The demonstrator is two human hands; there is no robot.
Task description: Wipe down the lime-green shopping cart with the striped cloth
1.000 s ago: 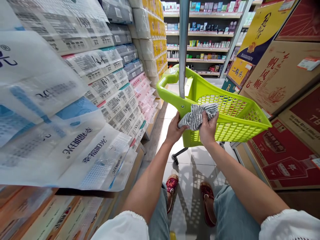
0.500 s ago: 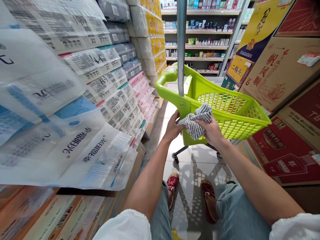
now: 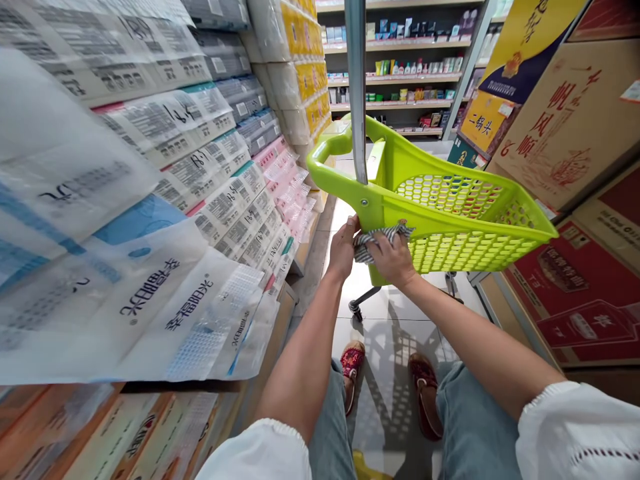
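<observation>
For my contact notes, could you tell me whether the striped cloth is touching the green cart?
Touching: the head view shows the right hand pressing the striped cloth flat against the green cart.

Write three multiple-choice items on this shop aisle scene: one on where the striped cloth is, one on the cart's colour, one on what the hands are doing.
1. Where is the striped cloth?
A. On the floor tiles
B. Pressed against the near end of the cart basket
C. Draped over the shelf packs

2. What colour is the cart basket?
A. Lime green
B. Red
C. Grey

3. What is the state of the hands?
A. Both hang free of the cloth
B. Only the left hand touches the cloth
C. The right hand lies over the cloth and the left hand grips its edge

Answers:
1 B: the cloth sits on the green plastic just below the metal pole.
2 A: the perforated basket and its handle are bright lime green.
3 C: both hands meet at the cloth, with fingers closed on it.
</observation>
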